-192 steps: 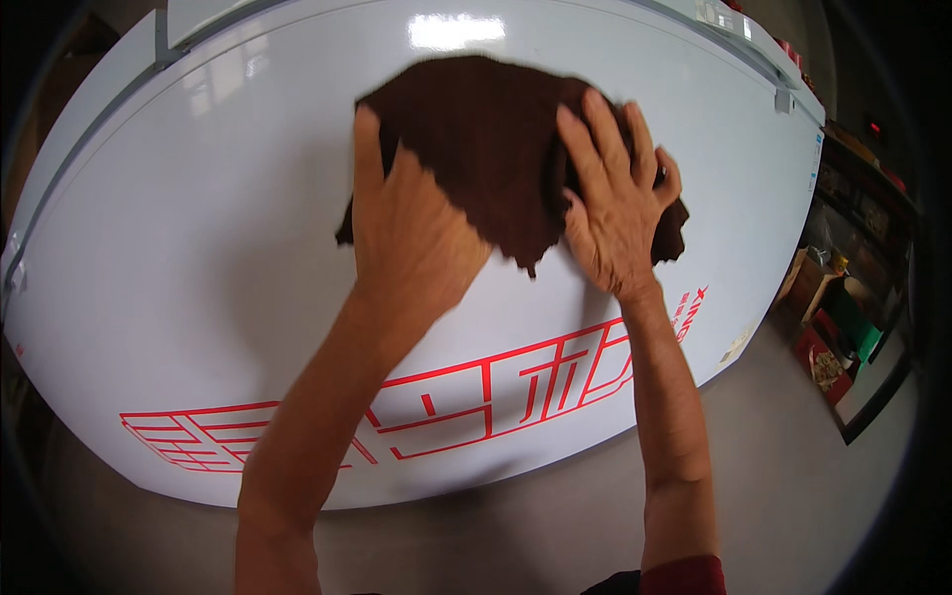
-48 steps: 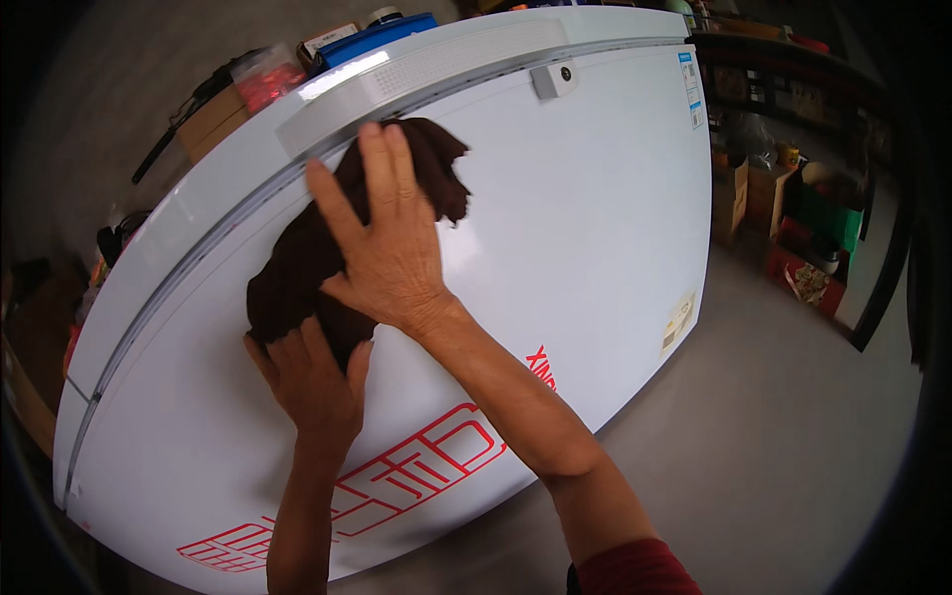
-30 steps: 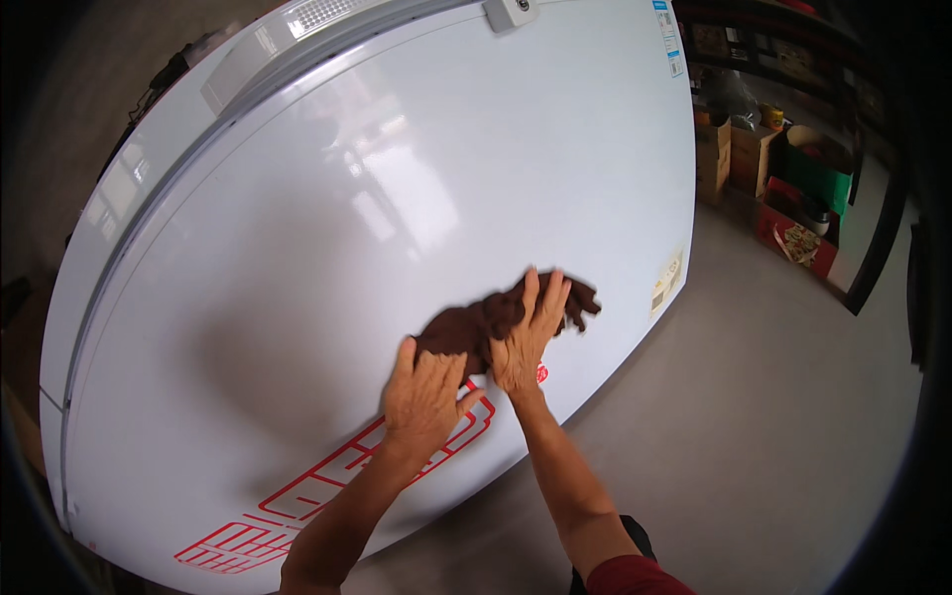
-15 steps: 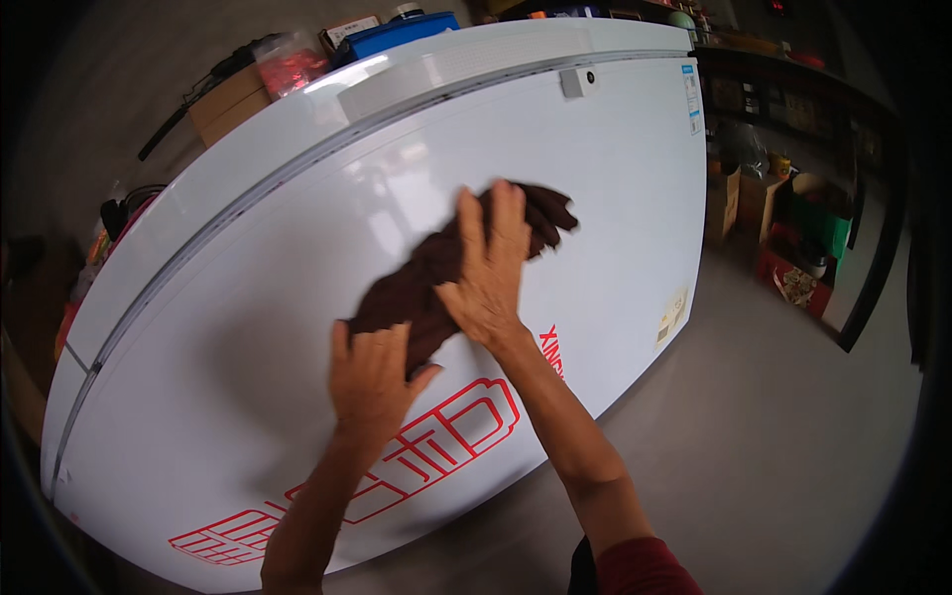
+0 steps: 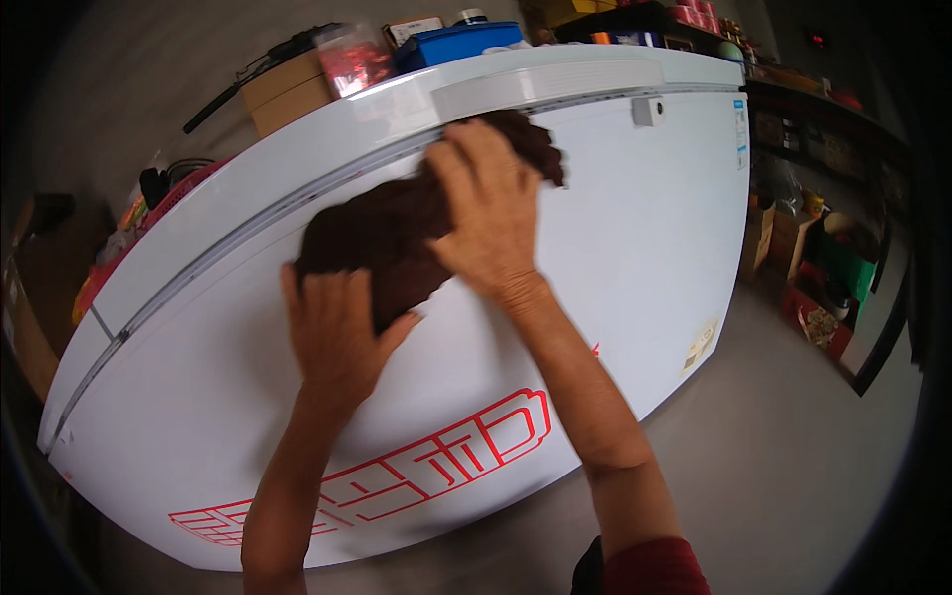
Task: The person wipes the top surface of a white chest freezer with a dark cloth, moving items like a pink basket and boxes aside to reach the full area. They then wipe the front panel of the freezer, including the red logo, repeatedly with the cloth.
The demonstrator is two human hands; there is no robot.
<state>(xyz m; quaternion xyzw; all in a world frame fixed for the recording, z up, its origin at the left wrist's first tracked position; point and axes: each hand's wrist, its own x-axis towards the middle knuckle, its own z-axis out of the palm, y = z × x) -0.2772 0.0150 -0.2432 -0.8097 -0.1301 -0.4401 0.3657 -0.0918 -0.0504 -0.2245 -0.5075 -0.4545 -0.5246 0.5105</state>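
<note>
A dark brown cloth (image 5: 382, 233) lies bunched against the white front of a chest freezer (image 5: 635, 238), just below the lid seam. My right hand (image 5: 491, 213) presses on its upper right part with bent fingers, and a fold sticks out past them. At the cloth's lower left end, my left hand (image 5: 337, 337) grips the edge, fingertips over the fabric and thumb apart. Red outlined lettering (image 5: 456, 456) runs along the lower front, partly behind my left forearm.
On the lid stand a cardboard box (image 5: 286, 97), a bag of red items (image 5: 354, 64) and a blue bin (image 5: 456, 45). A small white lock (image 5: 648, 111) juts from the front. Boxes (image 5: 790, 243) and a dark shelf unit (image 5: 833, 129) are at the right.
Both hands have slid the cloth up the freezer front, nearer to the lid seam. The left hand has also moved leftward. The view has shifted a little.
</note>
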